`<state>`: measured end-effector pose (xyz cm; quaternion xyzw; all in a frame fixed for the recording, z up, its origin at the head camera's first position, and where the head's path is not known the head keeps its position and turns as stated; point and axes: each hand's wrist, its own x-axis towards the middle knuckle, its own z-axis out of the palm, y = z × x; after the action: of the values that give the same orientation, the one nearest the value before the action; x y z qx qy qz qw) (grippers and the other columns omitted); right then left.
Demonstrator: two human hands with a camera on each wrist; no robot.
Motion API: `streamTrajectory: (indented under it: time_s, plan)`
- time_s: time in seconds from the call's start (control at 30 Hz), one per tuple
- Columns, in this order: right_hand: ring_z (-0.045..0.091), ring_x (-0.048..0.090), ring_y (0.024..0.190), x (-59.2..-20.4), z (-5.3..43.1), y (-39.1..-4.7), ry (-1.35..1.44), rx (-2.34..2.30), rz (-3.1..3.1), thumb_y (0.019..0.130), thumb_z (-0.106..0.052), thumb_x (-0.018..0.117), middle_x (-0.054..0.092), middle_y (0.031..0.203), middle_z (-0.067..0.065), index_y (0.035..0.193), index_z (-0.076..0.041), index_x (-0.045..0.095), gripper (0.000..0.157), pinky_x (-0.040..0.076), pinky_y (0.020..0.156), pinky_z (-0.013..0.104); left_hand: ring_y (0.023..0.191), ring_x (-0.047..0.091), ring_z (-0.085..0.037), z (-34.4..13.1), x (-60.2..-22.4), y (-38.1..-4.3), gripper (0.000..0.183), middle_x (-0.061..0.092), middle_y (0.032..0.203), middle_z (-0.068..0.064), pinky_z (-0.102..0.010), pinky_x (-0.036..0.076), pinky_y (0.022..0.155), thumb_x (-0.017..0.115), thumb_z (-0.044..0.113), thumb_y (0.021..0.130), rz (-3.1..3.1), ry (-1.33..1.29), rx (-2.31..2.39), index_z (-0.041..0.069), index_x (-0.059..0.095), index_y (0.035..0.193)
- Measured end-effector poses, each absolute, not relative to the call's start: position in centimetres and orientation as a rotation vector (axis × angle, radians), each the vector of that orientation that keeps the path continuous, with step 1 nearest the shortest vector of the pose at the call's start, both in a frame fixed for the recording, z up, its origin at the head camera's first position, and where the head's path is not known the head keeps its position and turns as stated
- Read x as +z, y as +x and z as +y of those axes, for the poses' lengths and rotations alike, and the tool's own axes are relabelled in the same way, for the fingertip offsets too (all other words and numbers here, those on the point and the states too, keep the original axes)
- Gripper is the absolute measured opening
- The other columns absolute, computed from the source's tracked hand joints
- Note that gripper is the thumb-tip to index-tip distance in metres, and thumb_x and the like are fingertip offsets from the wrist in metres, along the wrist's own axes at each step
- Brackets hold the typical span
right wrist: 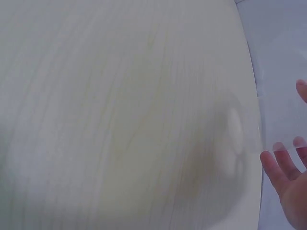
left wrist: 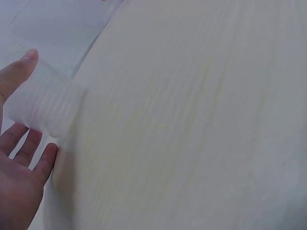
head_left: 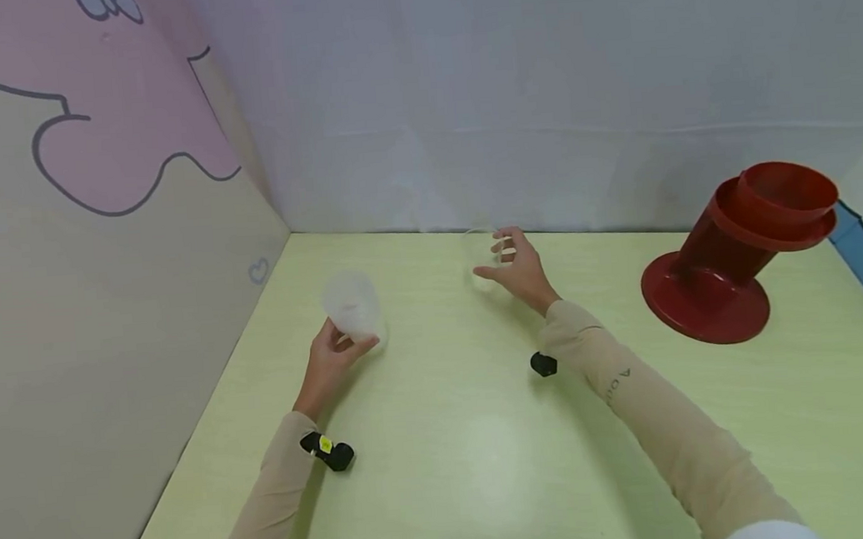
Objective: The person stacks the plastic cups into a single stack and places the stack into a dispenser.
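Observation:
On the left of the table, my left hand grips a whitish, see-through stack of plastic cups. Close-set bands run across the side of the stack in the left wrist view, where the thumb lies on one side and the fingers on the other. Farther back, near the rear wall, my right hand holds a single clear plastic cup between thumb and fingers. That clear cup is faint at the right edge of the right wrist view, over the table's far edge.
A red stand with a round base and tilted cylinder is on the right of the pale table. White cloth hangs behind the table. A wall with a pink drawing borders the left side. Small black cameras sit at both wrists.

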<state>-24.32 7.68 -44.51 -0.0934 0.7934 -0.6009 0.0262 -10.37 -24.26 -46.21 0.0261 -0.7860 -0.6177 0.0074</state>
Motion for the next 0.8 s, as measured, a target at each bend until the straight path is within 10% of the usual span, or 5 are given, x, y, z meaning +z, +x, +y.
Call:
streamTrajectory:
  time_s: [0.8]
  plan:
    - [0.043, 0.050, 0.109, -38.3, 8.5, -20.4, -0.508, -1.968, 2.226, 0.080, -0.001, 0.073, 0.049, 0.119, 0.023, 0.133, 0.004, 0.040, 0.062, 0.050, 0.074, 0.031, 0.115, 0.055, -0.027, -24.6, -47.8, -10.9, 0.073, 0.048, 0.137, -0.004, -0.041, 0.046, 0.096, 0.078, 0.030, 0.079, -2.478, 0.077, -1.885, 0.026, 0.040, 0.141]
